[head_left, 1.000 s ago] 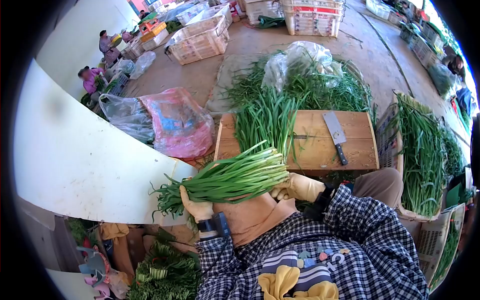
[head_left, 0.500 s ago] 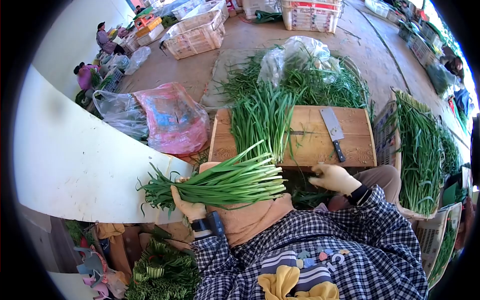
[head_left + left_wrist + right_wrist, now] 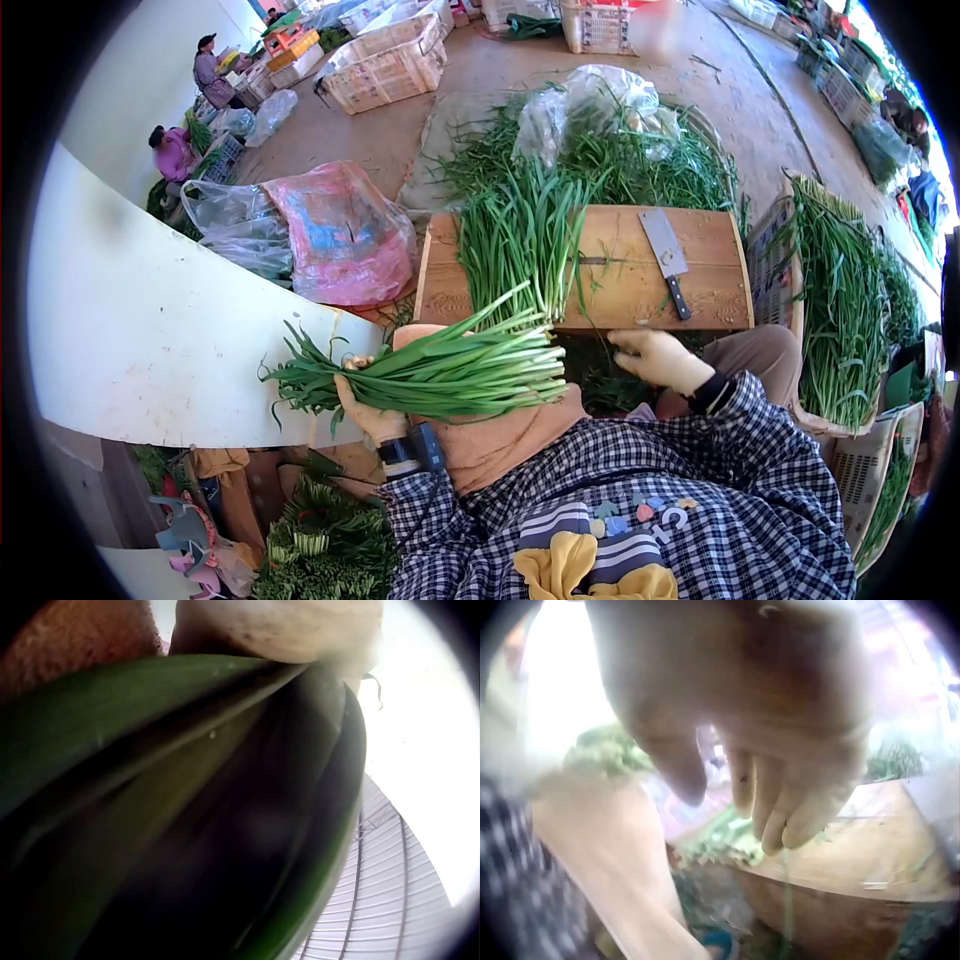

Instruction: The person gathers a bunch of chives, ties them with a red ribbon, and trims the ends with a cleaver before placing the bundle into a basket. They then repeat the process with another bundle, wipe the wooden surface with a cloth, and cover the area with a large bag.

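Note:
My gloved left hand [image 3: 372,412] grips a thick bunch of garlic chives [image 3: 450,368] near its leafy end, over my lap. Their pale cut ends point right. In the left wrist view, broad green leaves [image 3: 165,750] fill most of the picture below the glove. My gloved right hand [image 3: 662,360] hovers near the front edge of a wooden board [image 3: 640,260], fingers relaxed and the thumb apart from them. A thin green strand [image 3: 787,900] hangs below its fingertips in the right wrist view. More chives [image 3: 525,240] lie on the board's left half, beside a cleaver [image 3: 665,250].
Behind the board, loose greens [image 3: 650,170] are heaped under a clear plastic bag [image 3: 605,100]. A crate of greens [image 3: 845,310] stands at my right. A white panel [image 3: 170,320] rises at my left, near a pink plastic sack [image 3: 345,235]. Bundled greens [image 3: 325,540] lie low at left.
My right hand has left the cut ends of the bunch and moved right, towards the board's front edge. The left hand has shifted slightly left with the chives.

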The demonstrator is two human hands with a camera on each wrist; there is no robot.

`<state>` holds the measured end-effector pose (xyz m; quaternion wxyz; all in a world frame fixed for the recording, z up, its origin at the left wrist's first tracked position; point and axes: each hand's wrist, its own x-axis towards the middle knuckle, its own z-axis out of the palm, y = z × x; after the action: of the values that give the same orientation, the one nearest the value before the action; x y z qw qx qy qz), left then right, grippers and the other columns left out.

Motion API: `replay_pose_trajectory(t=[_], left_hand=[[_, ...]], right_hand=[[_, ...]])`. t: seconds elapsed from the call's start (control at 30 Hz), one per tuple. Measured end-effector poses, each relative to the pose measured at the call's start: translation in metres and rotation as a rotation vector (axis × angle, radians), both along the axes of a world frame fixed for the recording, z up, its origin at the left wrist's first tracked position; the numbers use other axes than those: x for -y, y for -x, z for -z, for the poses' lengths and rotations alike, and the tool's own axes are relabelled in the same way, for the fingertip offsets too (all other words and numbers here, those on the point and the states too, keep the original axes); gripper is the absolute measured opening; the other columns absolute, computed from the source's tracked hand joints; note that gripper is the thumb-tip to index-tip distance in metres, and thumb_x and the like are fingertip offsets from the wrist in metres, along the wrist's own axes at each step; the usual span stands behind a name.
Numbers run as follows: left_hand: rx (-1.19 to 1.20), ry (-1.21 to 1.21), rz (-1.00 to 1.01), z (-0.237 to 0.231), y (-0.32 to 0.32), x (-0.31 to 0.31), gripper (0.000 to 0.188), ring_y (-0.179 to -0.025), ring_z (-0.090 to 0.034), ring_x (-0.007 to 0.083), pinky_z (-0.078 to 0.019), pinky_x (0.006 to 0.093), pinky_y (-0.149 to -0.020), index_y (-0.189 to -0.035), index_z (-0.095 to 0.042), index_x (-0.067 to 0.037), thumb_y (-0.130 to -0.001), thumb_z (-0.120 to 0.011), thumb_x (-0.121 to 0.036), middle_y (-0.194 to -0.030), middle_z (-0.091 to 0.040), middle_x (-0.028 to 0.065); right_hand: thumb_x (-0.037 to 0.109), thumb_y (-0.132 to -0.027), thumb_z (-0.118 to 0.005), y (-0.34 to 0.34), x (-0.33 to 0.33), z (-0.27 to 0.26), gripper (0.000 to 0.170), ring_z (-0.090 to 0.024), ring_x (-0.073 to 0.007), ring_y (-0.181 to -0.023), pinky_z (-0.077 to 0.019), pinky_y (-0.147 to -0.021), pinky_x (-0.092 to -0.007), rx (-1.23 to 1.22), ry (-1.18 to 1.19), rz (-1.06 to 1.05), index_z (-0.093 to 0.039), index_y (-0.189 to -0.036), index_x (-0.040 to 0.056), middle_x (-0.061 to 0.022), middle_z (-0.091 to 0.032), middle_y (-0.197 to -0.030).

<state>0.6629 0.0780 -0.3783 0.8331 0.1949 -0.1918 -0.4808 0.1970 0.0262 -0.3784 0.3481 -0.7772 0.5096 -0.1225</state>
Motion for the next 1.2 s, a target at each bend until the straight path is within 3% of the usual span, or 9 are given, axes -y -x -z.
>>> replay_pose_trajectory(t=[0.3,0.37,0.47,0.53,0.63,0.73,0.93,1.17,1.2], left_hand=[[-0.075,-0.093,-0.008,-0.009,0.006,0.003,0.026,-0.101,-0.058,0.0215,-0.0465,0.0390,-0.100,-0.102,-0.060,-0.006,-0.104,-0.054,-0.032,-0.103,-0.061,0.0056],[-0.072,-0.134,-0.035,-0.010,0.008,-0.002,0.028,-0.104,-0.059,0.0215,-0.0472,0.0399,-0.100,-0.105,-0.061,-0.006,-0.104,-0.054,-0.033,-0.106,-0.062,0.0064],[-0.055,-0.114,-0.020,-0.016,0.012,-0.004,0.031,-0.108,-0.059,0.0225,-0.0474,0.0404,-0.101,-0.109,-0.062,-0.005,-0.105,-0.053,-0.034,-0.111,-0.063,0.0072],[-0.116,-0.132,0.002,-0.020,0.014,-0.006,0.031,-0.109,-0.059,0.0226,-0.0478,0.0402,-0.101,-0.111,-0.062,-0.005,-0.106,-0.052,-0.034,-0.113,-0.063,0.0074],[-0.161,-0.138,0.029,-0.015,0.013,-0.004,0.032,-0.110,-0.058,0.0223,-0.0489,0.0400,-0.101,-0.115,-0.062,-0.005,-0.106,-0.051,-0.034,-0.117,-0.062,0.0076],[-0.132,-0.103,0.053,-0.012,0.014,0.001,0.032,-0.111,-0.058,0.0217,-0.0499,0.0400,-0.100,-0.118,-0.061,-0.006,-0.106,-0.051,-0.033,-0.119,-0.062,0.0072],[-0.135,-0.068,0.027,-0.017,0.019,-0.004,0.028,-0.111,-0.058,0.0212,-0.0492,0.0400,-0.101,-0.121,-0.059,-0.008,-0.105,-0.054,-0.030,-0.118,-0.062,0.0066],[-0.105,-0.108,-0.016,-0.025,0.026,-0.008,0.024,-0.109,-0.058,0.0236,-0.0470,0.0426,-0.103,-0.115,-0.059,-0.010,-0.102,-0.059,-0.031,-0.112,-0.063,0.0058],[-0.106,-0.108,-0.021,-0.022,0.022,-0.009,0.024,-0.109,-0.058,0.0236,-0.0470,0.0426,-0.103,-0.115,-0.059,-0.010,-0.102,-0.059,-0.031,-0.112,-0.063,0.0058]], right_hand=[[0.029,-0.097,-0.062,-0.077,0.037,-0.040,0.029,-0.073,-0.0239,-0.082,-0.0576,-0.076,-0.0382,0.285,-0.422,0.168,-0.071,-0.103,0.0017,-0.0135,-0.075,-0.087],[0.023,-0.094,-0.062,-0.034,0.052,0.026,0.023,-0.073,-0.0274,-0.088,-0.0573,-0.081,-0.0414,-0.304,-0.029,-0.140,-0.072,-0.105,0.0052,-0.0146,-0.075,-0.095],[0.021,-0.093,-0.060,-0.003,0.019,0.013,0.023,-0.070,-0.0320,-0.098,-0.0560,-0.086,-0.0442,-0.696,0.135,-0.092,-0.072,-0.109,0.0110,-0.0144,-0.074,-0.106],[0.023,-0.095,-0.057,0.001,0.012,-0.004,0.027,-0.068,-0.0334,-0.103,-0.0554,-0.088,-0.0434,-0.076,0.241,-0.004,-0.070,-0.117,0.0160,-0.0120,-0.073,-0.112],[0.013,-0.095,-0.059,-0.045,-0.003,-0.066,0.027,-0.071,-0.0331,-0.096,-0.0571,-0.084,-0.0377,0.233,0.301,-0.077,-0.070,-0.119,0.0080,-0.0142,-0.074,-0.105],[0.013,-0.094,-0.060,-0.085,-0.005,-0.073,0.029,-0.071,-0.0345,-0.082,-0.0570,-0.074,-0.0399,0.171,0.119,-0.100,-0.068,-0.122,0.0086,-0.0200,-0.071,-0.092],[0.021,-0.105,-0.056,-0.119,0.019,-0.037,0.030,-0.056,-0.0094,-0.060,-0.0477,-0.054,-0.0216,0.693,-1.091,0.183,-0.064,-0.125,0.0005,0.0030,-0.061,-0.080],[0.018,-0.104,-0.055,-0.131,0.019,-0.047,0.018,-0.041,-0.0057,-0.057,-0.0336,-0.052,-0.0189,1.132,-1.365,0.233,-0.065,-0.103,0.0031,0.0084,-0.049,-0.073],[0.016,-0.103,-0.056,-0.120,0.012,-0.057,0.015,-0.038,-0.0068,-0.057,-0.0331,-0.054,-0.0212,1.175,-1.093,0.148,-0.065,-0.107,0.0039,0.0076,-0.047,-0.072]])
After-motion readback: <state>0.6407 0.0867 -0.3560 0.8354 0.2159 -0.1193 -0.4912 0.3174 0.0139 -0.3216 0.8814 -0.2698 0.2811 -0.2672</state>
